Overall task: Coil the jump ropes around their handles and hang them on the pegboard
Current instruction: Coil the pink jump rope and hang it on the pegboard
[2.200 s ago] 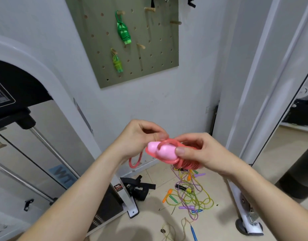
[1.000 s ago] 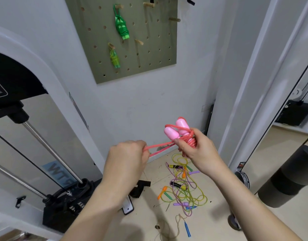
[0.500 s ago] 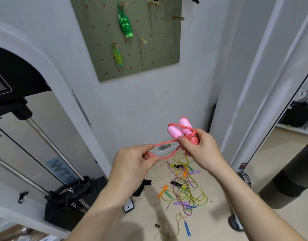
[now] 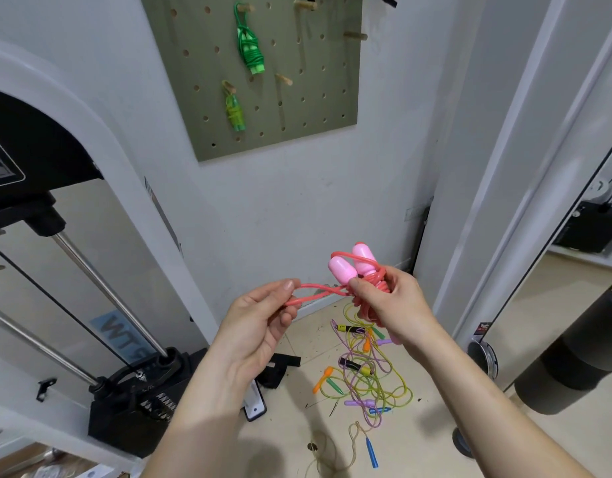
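Gripping the pink jump rope by its 2 handles and coiled cord, the right hand holds the bundle upright at chest height. To its left, the left hand pinches a loose loop of that cord. Above, 2 green coiled ropes hang on the pegboard; tangled ropes lie on the floor below.
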The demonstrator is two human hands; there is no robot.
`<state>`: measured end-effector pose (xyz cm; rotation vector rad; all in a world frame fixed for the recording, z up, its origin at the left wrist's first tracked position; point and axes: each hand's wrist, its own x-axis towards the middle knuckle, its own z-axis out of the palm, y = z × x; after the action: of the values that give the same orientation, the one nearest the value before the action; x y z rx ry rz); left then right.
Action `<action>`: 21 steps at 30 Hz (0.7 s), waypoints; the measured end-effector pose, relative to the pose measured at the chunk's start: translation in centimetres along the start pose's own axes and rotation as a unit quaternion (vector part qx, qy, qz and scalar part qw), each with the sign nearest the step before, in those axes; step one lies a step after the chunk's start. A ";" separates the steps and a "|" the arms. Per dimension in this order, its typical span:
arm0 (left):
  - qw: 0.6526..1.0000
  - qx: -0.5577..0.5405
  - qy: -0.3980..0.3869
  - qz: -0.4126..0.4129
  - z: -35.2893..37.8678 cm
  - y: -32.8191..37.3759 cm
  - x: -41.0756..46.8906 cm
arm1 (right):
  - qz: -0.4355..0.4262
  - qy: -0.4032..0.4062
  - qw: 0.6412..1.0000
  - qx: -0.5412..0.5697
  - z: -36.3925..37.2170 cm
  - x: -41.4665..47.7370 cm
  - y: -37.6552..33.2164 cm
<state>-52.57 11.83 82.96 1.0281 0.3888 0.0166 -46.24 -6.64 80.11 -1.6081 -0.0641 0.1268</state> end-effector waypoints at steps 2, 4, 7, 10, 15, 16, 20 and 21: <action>0.999 0.010 -0.045 0.011 0.1 -0.2 -0.5 | 0.004 0.002 1.000 -0.016 0.1 0.0 0.4; 0.990 0.124 -0.042 0.060 0.2 -0.5 -0.6 | 0.003 0.011 0.999 -0.034 0.1 0.0 0.7; 0.922 0.343 0.055 0.173 -0.2 -1.1 0.0 | -0.001 0.022 0.999 -0.044 0.1 0.2 0.8; 0.809 0.507 0.107 0.276 -1.5 -1.7 0.7 | -0.009 0.019 0.999 -0.046 0.3 0.1 0.7; 0.917 0.340 0.081 0.192 -1.2 -2.0 0.7 | -0.028 0.015 0.992 -0.120 0.3 -0.4 0.8; 0.931 0.308 0.071 0.186 -0.8 -1.8 0.5 | -0.037 0.023 0.985 -0.165 0.4 -0.4 1.0; 0.964 0.218 0.015 0.155 1.0 -1.5 0.0 | -0.065 0.031 0.953 -0.295 1.0 -1.0 1.0; 0.976 0.173 -0.001 0.129 1.5 -1.8 0.0 | -0.067 0.027 0.950 -0.305 1.2 -1.1 0.9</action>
<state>-52.34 9.64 82.19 1.4188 0.2576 0.1859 -47.52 -5.59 79.24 -2.2173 -0.1840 -0.0514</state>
